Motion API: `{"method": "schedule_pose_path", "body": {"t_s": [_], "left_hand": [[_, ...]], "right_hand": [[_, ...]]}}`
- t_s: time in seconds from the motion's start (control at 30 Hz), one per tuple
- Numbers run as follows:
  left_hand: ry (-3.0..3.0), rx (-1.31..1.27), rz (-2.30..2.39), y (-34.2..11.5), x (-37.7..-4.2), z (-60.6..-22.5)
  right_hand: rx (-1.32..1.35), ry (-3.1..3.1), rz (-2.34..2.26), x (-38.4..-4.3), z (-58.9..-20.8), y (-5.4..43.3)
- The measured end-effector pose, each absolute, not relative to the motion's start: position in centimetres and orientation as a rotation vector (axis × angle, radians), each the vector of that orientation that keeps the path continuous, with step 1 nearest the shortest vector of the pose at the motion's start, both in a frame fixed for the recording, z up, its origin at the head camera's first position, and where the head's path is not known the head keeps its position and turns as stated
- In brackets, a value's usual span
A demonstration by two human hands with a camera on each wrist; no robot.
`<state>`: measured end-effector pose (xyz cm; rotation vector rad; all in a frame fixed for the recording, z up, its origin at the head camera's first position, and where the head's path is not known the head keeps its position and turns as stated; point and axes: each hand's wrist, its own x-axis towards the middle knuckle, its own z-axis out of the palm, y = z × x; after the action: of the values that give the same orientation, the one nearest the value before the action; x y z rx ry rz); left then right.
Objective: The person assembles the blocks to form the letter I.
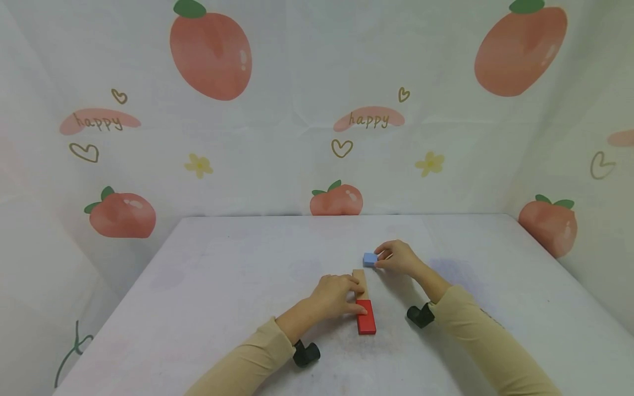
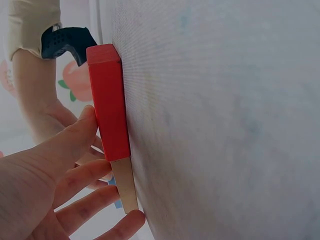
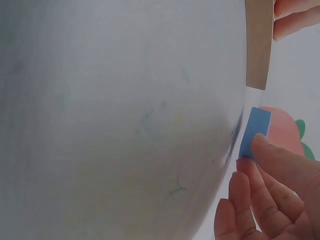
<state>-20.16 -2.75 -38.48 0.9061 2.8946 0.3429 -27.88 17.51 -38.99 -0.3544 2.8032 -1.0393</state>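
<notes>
A red block (image 1: 366, 324) and a plain wooden block (image 1: 359, 278) lie end to end on the white table. My left hand (image 1: 334, 297) rests against both from the left. Its thumb touches the red block (image 2: 107, 105), and its loosely spread fingers lie along the wooden block (image 2: 125, 182). Just past the far end of the wooden block, my right hand (image 1: 400, 258) pinches a small blue block (image 1: 370, 259) by its right side. In the right wrist view the thumb presses on the blue block (image 3: 256, 127), and a gap separates it from the wooden block (image 3: 259, 50).
The white table (image 1: 223, 286) stretches out around the blocks. A white cloth backdrop (image 1: 292, 71) printed with fruit and hearts hangs behind it. Black devices (image 1: 306, 355) are worn at both wrists.
</notes>
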Motion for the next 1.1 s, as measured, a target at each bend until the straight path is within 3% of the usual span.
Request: {"method": "schedule_pose_path", "body": {"t_s": [1.1], "left_hand": [[2.900,0.927,0.352,-2.8,-20.2,-38.6]], "right_hand": [[-0.370,2.772,-1.044,-27.7,-38.8,16.4]]}}
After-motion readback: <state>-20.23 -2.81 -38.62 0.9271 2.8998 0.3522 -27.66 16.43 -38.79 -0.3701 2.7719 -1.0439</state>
